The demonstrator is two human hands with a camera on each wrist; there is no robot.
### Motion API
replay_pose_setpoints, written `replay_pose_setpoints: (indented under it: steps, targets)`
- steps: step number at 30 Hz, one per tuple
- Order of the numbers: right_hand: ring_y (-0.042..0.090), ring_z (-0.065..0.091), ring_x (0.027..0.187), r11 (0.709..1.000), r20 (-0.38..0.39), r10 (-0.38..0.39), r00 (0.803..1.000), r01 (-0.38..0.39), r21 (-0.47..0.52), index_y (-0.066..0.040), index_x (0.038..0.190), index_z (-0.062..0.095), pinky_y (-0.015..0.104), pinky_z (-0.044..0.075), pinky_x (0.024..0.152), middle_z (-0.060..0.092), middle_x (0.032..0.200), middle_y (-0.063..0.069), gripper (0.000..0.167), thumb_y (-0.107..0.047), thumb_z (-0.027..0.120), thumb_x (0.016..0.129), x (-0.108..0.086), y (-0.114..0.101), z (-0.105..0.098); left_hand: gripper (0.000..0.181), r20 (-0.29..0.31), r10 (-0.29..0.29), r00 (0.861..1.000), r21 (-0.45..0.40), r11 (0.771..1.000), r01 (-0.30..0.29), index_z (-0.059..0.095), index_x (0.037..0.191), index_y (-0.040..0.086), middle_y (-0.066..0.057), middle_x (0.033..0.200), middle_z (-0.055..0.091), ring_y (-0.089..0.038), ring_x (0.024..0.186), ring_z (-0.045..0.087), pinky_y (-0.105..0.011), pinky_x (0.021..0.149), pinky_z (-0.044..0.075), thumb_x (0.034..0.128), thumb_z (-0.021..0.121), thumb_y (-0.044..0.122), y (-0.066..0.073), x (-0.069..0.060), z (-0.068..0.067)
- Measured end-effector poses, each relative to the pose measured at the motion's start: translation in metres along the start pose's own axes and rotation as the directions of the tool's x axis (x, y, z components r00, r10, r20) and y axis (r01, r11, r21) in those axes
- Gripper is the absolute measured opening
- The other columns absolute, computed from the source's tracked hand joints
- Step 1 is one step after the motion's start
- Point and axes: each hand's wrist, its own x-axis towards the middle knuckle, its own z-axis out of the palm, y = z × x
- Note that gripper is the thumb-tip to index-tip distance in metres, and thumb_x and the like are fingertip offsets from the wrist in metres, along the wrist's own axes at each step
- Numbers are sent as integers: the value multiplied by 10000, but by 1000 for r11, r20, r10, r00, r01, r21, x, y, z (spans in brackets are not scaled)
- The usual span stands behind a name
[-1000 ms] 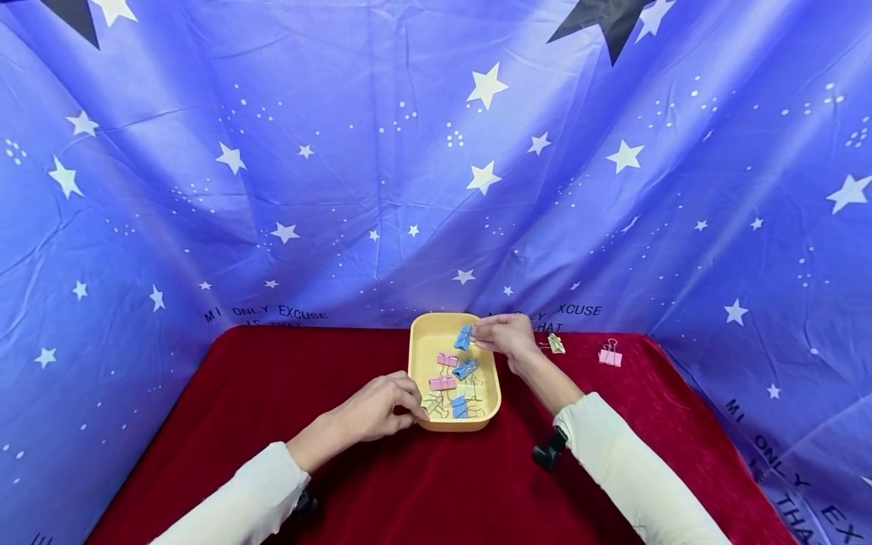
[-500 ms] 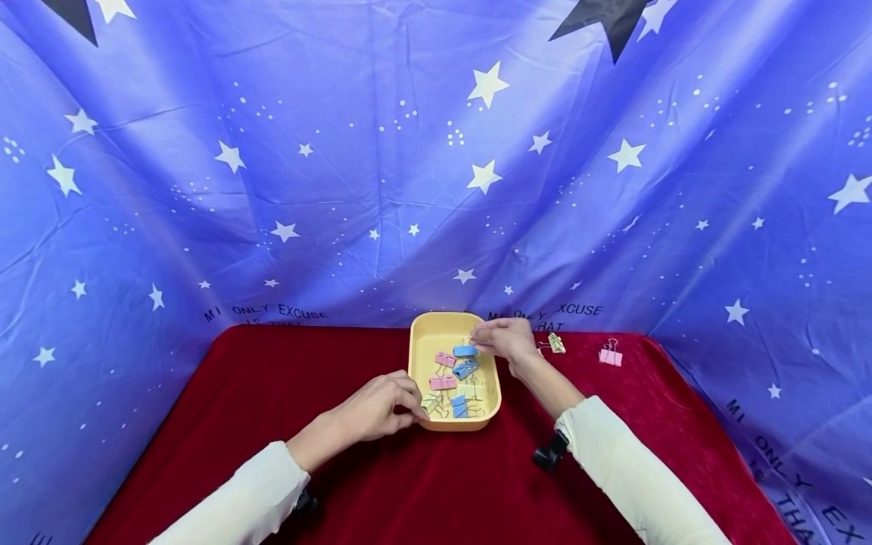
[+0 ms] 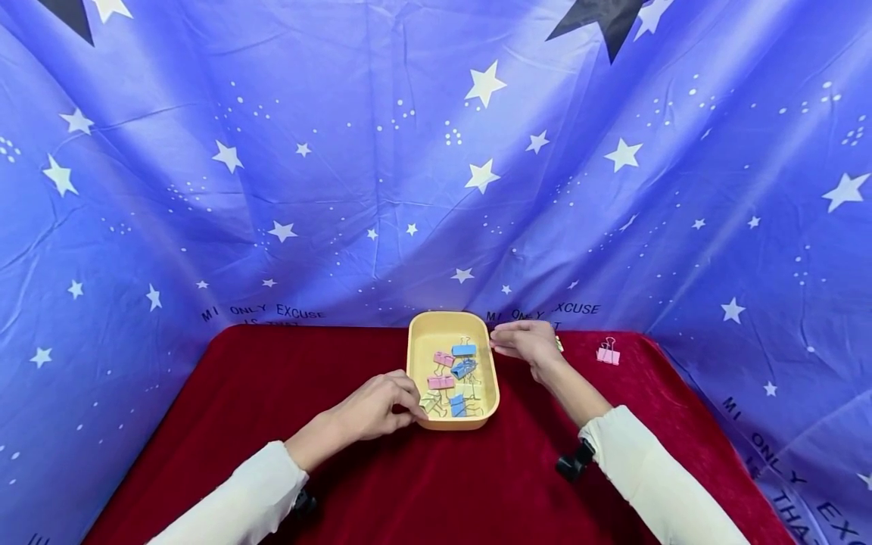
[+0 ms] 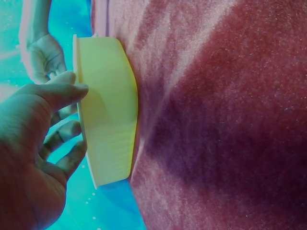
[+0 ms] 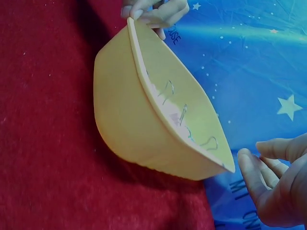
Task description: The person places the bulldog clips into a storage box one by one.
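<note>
My left hand (image 3: 381,406) pinches the near left rim of a yellow plastic bin (image 3: 455,425), thumb outside and fingers over the edge in the left wrist view. In the bin lie several binder clips: a blue clip (image 3: 464,350) toward the far right, another blue clip (image 3: 465,369), a pink clip (image 3: 440,383) and pale yellow ones. Just off the bin's right side is my right hand (image 3: 527,344), with nothing held. Its thumb and fingers (image 5: 249,167) are apart in the right wrist view. Behind that hand, a yellow clip (image 3: 560,344) is mostly hidden.
A pink binder clip (image 3: 608,354) sits on the dark red cloth (image 3: 327,484) near the far right edge of the table. Behind it hangs a blue curtain (image 3: 381,166) printed with stars, close to the table's back edge.
The right hand lowered a blue binder clip into the bin's far right, released it, and moved right, out past the rim. The left hand stayed on the bin.
</note>
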Motion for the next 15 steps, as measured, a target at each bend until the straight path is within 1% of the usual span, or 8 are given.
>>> replay_pose_setpoints:
  steps: [4,10,12,15]
  targets:
    - [100,829,787,1000,1,-9,1000,9,-5,194,1325,713,309,692,859,865,949,84,336,108,738,1001,-2,0,-14,220,-4,3,1000,0,1000,-3,931,1041,179,66,965,782,-104,1032,676,-268,939,603,920,872,6,0,0,1]
    - [80,822,763,1000,-23,-16,1000,16,-15,135,1232,788,299,693,857,852,876,22,234,115,714,1011,-2,-1,-39,215,-11,6,1000,3,1000,-6,931,1031,184,72,956,780,-98,1021,671,-259,928,599,919,874,10,-2,0,2]
    - [79,822,760,1000,-27,-20,999,20,-13,125,1215,799,304,693,861,848,861,11,226,128,687,1018,-1,-1,-47,213,-14,7,1000,3,1000,-7,931,1024,186,76,952,779,-94,1014,667,-253,920,595,917,876,11,-2,1,2]
    - [79,825,748,1000,-44,-14,999,14,8,113,1201,804,298,692,851,845,826,-4,219,132,689,1016,2,-1,-60,204,-20,13,1000,5,1000,-13,930,1016,189,81,945,778,-89,999,659,-244,902,588,919,881,16,-2,1,2]
